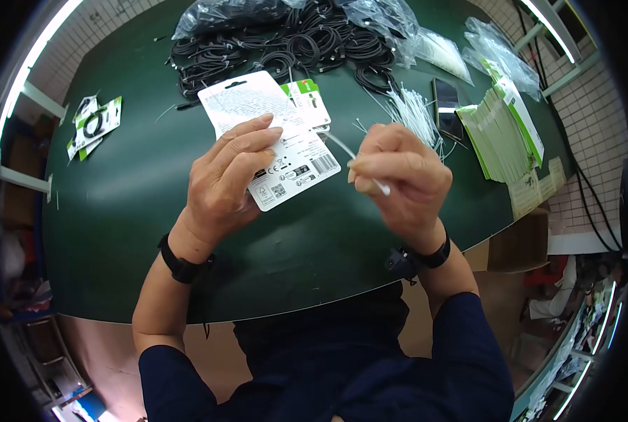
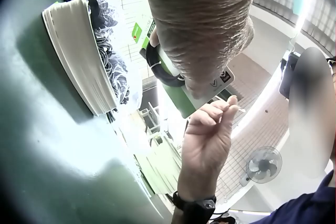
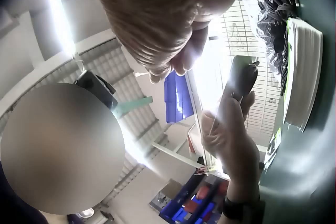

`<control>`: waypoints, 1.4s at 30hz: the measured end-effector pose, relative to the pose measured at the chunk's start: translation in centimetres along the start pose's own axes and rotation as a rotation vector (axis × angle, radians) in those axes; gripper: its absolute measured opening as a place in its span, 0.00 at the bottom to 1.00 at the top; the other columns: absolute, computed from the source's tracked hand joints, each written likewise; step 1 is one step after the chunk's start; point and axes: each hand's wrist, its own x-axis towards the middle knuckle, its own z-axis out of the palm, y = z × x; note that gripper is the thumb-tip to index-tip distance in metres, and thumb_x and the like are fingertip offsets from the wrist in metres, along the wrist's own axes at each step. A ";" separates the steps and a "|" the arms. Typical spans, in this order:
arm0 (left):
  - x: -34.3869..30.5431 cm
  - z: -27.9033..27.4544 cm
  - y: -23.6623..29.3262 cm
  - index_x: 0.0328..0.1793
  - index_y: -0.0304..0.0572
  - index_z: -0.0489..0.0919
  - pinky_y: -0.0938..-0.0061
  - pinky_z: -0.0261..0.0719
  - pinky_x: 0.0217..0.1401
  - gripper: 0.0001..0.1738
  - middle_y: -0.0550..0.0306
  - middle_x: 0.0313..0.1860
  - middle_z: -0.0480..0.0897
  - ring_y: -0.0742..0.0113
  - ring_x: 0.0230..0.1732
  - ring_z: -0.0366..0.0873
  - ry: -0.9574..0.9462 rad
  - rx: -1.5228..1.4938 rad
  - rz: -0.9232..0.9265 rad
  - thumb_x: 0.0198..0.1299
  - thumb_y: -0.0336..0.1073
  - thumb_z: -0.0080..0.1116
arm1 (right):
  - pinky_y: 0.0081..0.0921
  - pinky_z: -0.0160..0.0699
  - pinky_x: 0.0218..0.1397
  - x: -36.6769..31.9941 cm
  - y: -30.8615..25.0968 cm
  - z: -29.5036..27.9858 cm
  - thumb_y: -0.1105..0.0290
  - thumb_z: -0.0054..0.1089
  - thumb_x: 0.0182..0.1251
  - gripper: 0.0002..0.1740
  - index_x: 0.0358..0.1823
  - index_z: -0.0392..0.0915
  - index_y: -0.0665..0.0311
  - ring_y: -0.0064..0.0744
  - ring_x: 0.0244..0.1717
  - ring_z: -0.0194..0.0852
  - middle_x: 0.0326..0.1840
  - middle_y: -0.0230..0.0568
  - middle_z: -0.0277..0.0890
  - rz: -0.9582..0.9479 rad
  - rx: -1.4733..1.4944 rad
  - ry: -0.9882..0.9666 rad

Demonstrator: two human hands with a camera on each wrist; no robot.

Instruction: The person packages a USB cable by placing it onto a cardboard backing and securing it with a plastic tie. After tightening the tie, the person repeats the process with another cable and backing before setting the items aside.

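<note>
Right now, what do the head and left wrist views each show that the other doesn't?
Only head: the dark phone and the packaged cables lying far left.
Only left wrist: the fan and the black cable coil on the card.
Both: the left hand holding that card, the right hand pinching a white tie.

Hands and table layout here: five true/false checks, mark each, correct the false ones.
1. The left hand holds a barcoded card. True.
2. The right hand grips scissors. False: it pinches a white tie.
3. In the head view, loose white ties lie left of the phone. True.
4. The big card stack is on the person's left. False: it is on the right.
5. Black cables lie at the table's far side. True.
</note>
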 end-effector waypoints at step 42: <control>1.4 -2.2 8.1 0.41 0.37 0.86 0.69 0.88 0.38 0.15 0.50 0.43 0.90 0.56 0.40 0.91 -0.102 0.073 0.004 0.46 0.30 0.77 | 0.23 0.78 0.41 1.0 -2.0 0.0 0.82 0.77 0.57 0.10 0.41 0.92 0.64 0.28 0.38 0.82 0.38 0.42 0.87 0.346 0.298 -0.193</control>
